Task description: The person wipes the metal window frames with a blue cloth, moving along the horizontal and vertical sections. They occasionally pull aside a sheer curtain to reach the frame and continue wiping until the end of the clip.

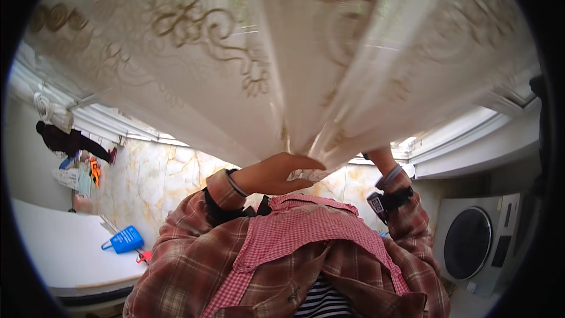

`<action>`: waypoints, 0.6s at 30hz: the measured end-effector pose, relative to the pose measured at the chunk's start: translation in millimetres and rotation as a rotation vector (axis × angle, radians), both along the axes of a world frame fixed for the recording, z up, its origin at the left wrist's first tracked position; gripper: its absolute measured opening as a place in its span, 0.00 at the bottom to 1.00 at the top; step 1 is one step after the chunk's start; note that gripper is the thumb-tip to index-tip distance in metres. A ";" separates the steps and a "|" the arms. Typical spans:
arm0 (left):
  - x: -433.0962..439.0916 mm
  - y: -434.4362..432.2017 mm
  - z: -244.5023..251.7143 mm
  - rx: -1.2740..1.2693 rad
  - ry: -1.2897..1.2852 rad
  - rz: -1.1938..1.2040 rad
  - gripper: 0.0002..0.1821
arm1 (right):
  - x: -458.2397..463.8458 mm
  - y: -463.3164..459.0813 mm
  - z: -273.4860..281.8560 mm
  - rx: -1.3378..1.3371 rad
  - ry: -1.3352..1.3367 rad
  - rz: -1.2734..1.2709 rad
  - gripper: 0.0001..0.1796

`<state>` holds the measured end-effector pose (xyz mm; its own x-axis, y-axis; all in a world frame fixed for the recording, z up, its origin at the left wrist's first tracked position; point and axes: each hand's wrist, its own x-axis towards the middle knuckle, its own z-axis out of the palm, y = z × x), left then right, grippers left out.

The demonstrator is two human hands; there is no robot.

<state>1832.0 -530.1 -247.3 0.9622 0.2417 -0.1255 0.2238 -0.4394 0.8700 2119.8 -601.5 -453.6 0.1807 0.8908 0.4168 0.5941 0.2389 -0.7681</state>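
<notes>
A sheer white curtain (212,97) with brown scroll embroidery spreads from the top of the view and narrows to a gathered bunch before my chest. My left hand (282,172) is curled around the left side of this bunch, thumb and fingers closing on the fabric. On the right, my right hand (380,155) reaches up behind the curtain; its wrist shows, but its fingers are hidden by the cloth, so its grip cannot be made out.
Windows run behind the curtain. At the left, a person (62,139) stands beside a bundled curtain (53,112). A white table (57,247) and a blue bag (126,239) lie lower left. A front-loading washing machine (476,243) stands at the right on the floor.
</notes>
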 end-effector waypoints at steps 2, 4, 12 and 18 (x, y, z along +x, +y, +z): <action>-30.9 -3.9 0.0 -0.053 0.063 0.067 0.22 | 36.6 -31.3 -55.3 -0.013 -0.432 -0.106 0.20; -71.6 -8.8 2.6 0.022 -0.055 0.367 0.14 | 63.7 -70.2 -98.0 -0.103 -0.867 -0.200 0.22; -194.6 70.4 14.4 0.826 -0.672 1.563 0.22 | 66.9 -209.0 -88.6 -0.239 0.931 -0.992 0.14; -151.9 103.6 -6.2 0.452 -0.726 0.930 0.31 | 7.6 -197.4 -64.4 -0.042 1.048 -0.990 0.14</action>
<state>1680.2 -426.6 -253.5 0.2182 0.7459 0.6293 0.1420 -0.6622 0.7357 2127.4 -798.8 -518.0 0.9210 0.2287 -0.3154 -0.3320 0.0368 -0.9426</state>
